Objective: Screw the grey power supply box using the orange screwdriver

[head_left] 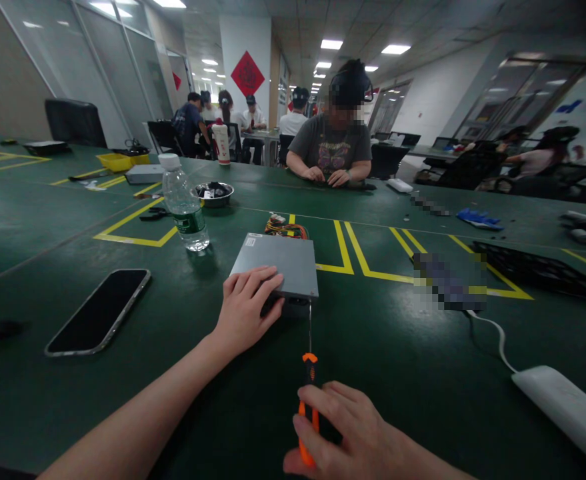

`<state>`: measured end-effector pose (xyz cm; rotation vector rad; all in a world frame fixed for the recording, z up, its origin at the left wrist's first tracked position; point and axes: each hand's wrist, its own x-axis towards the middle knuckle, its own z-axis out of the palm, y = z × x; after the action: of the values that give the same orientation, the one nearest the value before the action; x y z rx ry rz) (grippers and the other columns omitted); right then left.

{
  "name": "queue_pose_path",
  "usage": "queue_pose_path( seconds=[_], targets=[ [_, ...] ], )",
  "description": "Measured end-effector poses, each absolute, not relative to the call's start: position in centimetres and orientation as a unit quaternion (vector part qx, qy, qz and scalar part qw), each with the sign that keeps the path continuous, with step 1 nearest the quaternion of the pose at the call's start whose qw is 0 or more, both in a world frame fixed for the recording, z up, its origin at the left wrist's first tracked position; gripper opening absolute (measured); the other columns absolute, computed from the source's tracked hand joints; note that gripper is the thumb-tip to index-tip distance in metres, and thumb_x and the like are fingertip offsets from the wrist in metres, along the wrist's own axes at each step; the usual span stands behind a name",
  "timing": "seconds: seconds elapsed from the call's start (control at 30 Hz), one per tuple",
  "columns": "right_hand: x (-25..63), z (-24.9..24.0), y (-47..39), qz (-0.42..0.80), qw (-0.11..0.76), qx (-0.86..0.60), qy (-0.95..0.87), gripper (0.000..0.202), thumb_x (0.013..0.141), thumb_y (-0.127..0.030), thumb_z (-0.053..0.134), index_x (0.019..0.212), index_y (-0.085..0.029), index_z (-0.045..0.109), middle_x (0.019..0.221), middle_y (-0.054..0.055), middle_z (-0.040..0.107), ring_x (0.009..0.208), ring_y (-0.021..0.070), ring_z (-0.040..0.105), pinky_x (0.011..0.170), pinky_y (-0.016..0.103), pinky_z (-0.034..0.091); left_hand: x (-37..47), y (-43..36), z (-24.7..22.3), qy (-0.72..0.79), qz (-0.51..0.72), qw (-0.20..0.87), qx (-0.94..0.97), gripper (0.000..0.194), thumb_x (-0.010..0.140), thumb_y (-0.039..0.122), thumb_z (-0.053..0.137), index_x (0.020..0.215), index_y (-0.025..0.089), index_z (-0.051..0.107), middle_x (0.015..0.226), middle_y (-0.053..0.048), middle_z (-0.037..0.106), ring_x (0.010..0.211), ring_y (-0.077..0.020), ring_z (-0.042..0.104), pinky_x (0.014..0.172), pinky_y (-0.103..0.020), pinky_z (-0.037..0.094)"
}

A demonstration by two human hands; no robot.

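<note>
A grey metal box with a bundle of coloured cables behind it lies on the green table. My left hand is closed on the box's near left side, fingers on its top and thumb at the front. My right hand grips the handle of an orange and black screwdriver. The thin shaft points away from me, and its tip is at the box's near right corner; whether it touches a screw is too small to tell.
Left of the box stand a water bottle and a phone. A metal bowl is farther back. At the right lie a white power bank or adapter with a cable and a black panel. A person sits opposite.
</note>
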<state>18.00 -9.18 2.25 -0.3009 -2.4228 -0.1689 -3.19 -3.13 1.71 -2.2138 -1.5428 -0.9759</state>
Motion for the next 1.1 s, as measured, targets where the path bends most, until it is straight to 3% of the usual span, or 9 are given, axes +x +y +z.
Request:
queue_pose_path(
  seconds=[0.17, 0.3, 0.4, 0.63, 1.1],
  targets=[
    [18.18, 2.08, -9.07, -0.044, 0.318, -0.11, -0.941, 0.021, 0.09, -0.03, 0.041, 0.091, -0.013, 0.055, 0.093, 0.014, 0.066, 0.068, 0.014, 0.062, 0.063, 0.027, 0.051, -3.13, -3.13, 1.73, -0.532, -0.339, 0.135, -0.764, 0.03, 0.081, 0.028, 0.052, 0.112, 0.025, 0.051, 0.121, -0.005, 0.056, 0.111, -0.0224, 0.048, 0.089, -0.04, 0.029],
    [17.94, 2.41, -9.09, -0.06, 0.312, -0.097, -0.943, 0.021, 0.089, -0.029, 0.045, 0.097, -0.015, 0.058, 0.087, 0.01, 0.067, 0.059, 0.0126, 0.061, 0.057, 0.025, 0.05, -3.12, -3.17, 1.81, -0.532, -0.339, 0.138, -0.763, 0.03, 0.082, 0.028, 0.051, 0.111, 0.025, 0.051, 0.12, -0.005, 0.056, 0.111, -0.0219, 0.048, 0.089, -0.04, 0.028],
    [18.14, 2.57, -8.97, -0.068, 0.325, -0.09, -0.939, 0.027, 0.09, -0.034, 0.044, 0.093, -0.013, 0.06, 0.086, 0.011, 0.067, 0.063, 0.0135, 0.061, 0.059, 0.025, 0.051, -3.15, -3.2, 1.89, -0.531, -0.335, 0.14, -0.765, 0.03, 0.082, 0.029, 0.051, 0.112, 0.025, 0.051, 0.12, -0.005, 0.056, 0.112, -0.0217, 0.048, 0.089, -0.04, 0.028],
    [18.06, 2.45, -8.64, -0.038, 0.319, -0.045, -0.946, 0.023, 0.091, -0.029, 0.043, 0.097, -0.014, 0.059, 0.095, 0.011, 0.065, 0.071, 0.0131, 0.061, 0.069, 0.025, 0.051, -3.19, -3.21, 1.72, -0.533, -0.337, 0.134, -0.764, 0.031, 0.081, 0.028, 0.052, 0.112, 0.025, 0.051, 0.12, -0.005, 0.056, 0.112, -0.0222, 0.048, 0.089, -0.04, 0.028],
    [17.4, 2.24, -8.54, -0.04, 0.313, -0.061, -0.947, 0.024, 0.089, -0.031, 0.045, 0.095, -0.012, 0.059, 0.094, 0.014, 0.065, 0.069, 0.0158, 0.063, 0.067, 0.027, 0.053, -3.18, -3.22, 1.88, -0.532, -0.332, 0.132, -0.768, 0.031, 0.083, 0.029, 0.05, 0.113, 0.025, 0.05, 0.121, -0.005, 0.055, 0.113, -0.022, 0.047, 0.089, -0.04, 0.028]
  ],
)
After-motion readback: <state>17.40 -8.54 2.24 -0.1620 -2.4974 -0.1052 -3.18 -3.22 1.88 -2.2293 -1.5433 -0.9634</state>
